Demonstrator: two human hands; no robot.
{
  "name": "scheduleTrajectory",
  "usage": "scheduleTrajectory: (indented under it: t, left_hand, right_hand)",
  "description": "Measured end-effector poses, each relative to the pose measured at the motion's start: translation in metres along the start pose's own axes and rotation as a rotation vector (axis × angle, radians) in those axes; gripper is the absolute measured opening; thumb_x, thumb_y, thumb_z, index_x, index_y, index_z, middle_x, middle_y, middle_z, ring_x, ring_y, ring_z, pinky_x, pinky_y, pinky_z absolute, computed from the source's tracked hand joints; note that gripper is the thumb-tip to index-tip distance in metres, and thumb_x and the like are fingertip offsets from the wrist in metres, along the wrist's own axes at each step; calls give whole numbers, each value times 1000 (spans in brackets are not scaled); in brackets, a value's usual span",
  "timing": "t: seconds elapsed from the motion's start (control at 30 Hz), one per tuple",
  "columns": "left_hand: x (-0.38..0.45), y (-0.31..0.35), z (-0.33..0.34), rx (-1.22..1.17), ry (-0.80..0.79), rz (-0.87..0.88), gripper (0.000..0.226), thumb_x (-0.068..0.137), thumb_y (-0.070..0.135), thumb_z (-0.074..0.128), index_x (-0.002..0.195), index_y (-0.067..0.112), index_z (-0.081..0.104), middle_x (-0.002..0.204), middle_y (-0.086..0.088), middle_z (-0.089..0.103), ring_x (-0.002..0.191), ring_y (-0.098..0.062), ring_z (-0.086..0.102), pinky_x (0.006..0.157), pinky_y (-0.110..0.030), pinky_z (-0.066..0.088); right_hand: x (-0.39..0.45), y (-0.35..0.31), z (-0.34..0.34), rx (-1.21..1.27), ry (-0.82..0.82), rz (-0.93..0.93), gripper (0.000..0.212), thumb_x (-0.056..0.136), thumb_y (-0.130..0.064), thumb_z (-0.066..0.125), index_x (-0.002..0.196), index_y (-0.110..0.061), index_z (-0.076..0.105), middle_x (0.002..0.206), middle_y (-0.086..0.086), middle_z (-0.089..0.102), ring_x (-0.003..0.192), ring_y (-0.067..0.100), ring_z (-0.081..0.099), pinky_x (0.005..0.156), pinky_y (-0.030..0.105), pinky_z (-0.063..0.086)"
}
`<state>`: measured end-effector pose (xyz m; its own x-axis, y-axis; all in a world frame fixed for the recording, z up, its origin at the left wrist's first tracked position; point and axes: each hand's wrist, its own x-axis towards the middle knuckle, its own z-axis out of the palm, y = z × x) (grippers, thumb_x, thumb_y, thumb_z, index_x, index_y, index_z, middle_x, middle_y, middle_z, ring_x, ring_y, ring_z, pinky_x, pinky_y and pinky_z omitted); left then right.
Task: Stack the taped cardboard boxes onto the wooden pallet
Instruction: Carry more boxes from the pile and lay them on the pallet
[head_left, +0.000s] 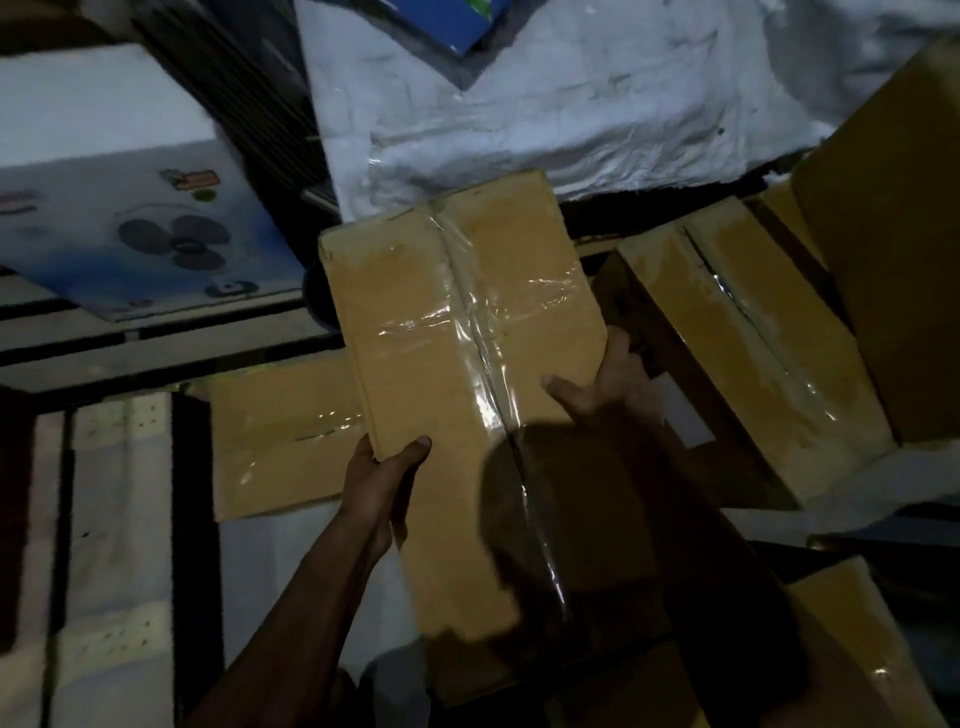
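A long brown cardboard box (441, 322), sealed with clear tape along its seam and across, is held up in the middle of the view. My left hand (382, 470) grips its left edge, thumb on top. My right hand (605, 387) grips the right edge, thumb lying across the top face. Under the box lies a flat taped box (280, 431). The wooden pallet (119, 343) shows as pale slats at the left, running beneath the boxes. Another taped box (727, 332) sits to the right.
A white fan carton (130, 208) rests on the pallet at the upper left. A white wrapped bundle (545, 104) fills the back. A large brown carton (893, 234) stands at the right edge, and another box corner (852, 639) is at the lower right.
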<state>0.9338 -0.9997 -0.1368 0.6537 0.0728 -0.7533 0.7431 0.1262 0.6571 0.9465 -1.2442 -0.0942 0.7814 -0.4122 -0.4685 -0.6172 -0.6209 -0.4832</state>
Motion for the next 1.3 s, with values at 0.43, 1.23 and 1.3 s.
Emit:
scheduleTrajectory:
  t: [0.43, 1.23, 1.3]
  left_hand:
    - [-168, 43, -307, 279, 172, 386, 69, 65, 61, 73, 126, 33, 54, 111, 13, 68, 101, -14, 66, 92, -47, 54]
    - [-321, 18, -490, 168, 881, 468, 92, 76, 68, 60, 148, 55, 3, 146, 8, 47, 123, -23, 54, 102, -53, 45]
    - [-327, 18, -495, 142, 938, 462, 90, 77, 69, 61, 145, 60, 4, 143, 8, 49, 122, -25, 55, 100, -56, 46]
  right_hand:
    - [-273, -150, 116, 276, 136, -205, 77, 66, -69, 70, 125, -32, 37, 113, -6, 60, 99, 21, 63, 84, 49, 56]
    - [-389, -354, 214, 108, -144, -857, 79, 88, -50, 67, 154, -39, 24, 150, -4, 45, 133, 25, 46, 106, 46, 37]
    - [-392, -367, 217, 117, -194, -903, 79, 88, -48, 68, 154, -39, 25, 150, -6, 44, 136, 23, 43, 107, 48, 36]
